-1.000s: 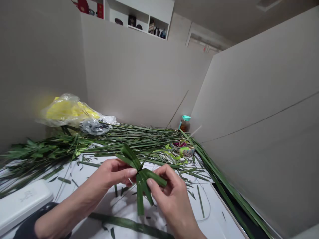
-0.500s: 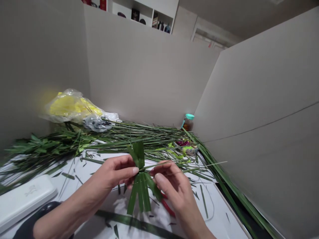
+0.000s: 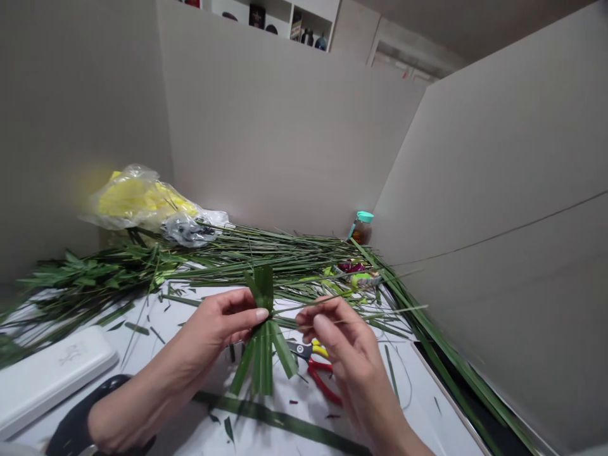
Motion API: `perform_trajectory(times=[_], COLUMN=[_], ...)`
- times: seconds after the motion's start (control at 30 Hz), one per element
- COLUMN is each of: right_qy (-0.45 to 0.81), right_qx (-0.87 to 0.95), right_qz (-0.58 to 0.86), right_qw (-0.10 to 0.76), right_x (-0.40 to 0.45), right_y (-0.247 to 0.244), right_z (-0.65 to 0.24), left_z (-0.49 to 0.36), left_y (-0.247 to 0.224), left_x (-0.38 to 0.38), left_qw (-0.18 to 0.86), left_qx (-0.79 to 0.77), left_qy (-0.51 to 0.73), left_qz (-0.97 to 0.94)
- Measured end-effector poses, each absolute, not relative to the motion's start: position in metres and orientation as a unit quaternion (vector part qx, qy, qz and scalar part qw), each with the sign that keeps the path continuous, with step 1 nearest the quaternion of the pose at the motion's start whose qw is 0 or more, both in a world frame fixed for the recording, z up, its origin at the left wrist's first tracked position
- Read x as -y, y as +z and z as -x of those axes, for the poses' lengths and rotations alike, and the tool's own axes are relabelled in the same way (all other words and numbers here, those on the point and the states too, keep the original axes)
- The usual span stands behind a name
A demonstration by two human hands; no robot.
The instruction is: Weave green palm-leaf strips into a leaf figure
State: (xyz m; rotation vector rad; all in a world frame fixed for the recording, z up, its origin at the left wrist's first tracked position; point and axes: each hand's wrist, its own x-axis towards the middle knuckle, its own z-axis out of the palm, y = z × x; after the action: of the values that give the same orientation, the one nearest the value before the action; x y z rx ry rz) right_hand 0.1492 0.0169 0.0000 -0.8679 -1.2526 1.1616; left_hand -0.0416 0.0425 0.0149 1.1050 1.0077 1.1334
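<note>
My left hand [image 3: 225,324] pinches the narrow middle of a green leaf piece [image 3: 262,364]. Several flat strips fan downward below the pinch, and a shorter leaf part stands up above it. To the right, my right hand [image 3: 349,348] has its fingertips closed on a thin leaf strand [image 3: 289,309] that runs out from the pinched middle; the exact grip is partly hidden behind the fingers. Partly behind my right hand lie shears [image 3: 323,366] with a red and a yellow handle. A long flat leaf strip [image 3: 280,421] lies on the table below the leaf piece.
Long green leaves [image 3: 266,253] are heaped along the back, with leafy sprigs [image 3: 85,272] at left. A plastic bag with yellow contents [image 3: 137,196], a teal-lidded jar [image 3: 362,229] and a white case [image 3: 52,380] stand around. Leaf scraps litter the white table [image 3: 180,367]. Grey partitions enclose it.
My right hand has drawn a little to the right, away from the leaf piece, with the strand between. The shears show more now. My left hand keeps its pinch.
</note>
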Motion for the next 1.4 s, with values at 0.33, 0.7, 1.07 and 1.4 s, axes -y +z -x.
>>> perform_trajectory(times=[0.33, 0.7, 1.07, 1.4], right_qy=[0.336, 0.027, 0.225, 0.275], right_qx=[0.578, 0.718, 0.708, 0.688], right_qz=[0.392, 0.34, 0.418, 0.415], right_qw=[0.632, 0.607, 0.523, 0.528], right_x=[-0.013, -0.009, -0.012, -0.006], right_y=[0.0, -0.004, 0.009, 0.014], right_z=[-0.151, -0.153, -0.156, -0.159], left_z=[0.048, 0.04, 0.033, 0.03], left_y=[0.001, -0.001, 0.006, 0.017], left_x=[-0.05, -0.046, -0.034, -0.028], left_qw=[0.553, 0.504, 0.589, 0.657], left_qx=[-0.466, -0.495, -0.47, -0.456], left_qy=[0.492, 0.452, 0.412, 0.4], left_qz=[-0.485, -0.545, -0.512, -0.448])
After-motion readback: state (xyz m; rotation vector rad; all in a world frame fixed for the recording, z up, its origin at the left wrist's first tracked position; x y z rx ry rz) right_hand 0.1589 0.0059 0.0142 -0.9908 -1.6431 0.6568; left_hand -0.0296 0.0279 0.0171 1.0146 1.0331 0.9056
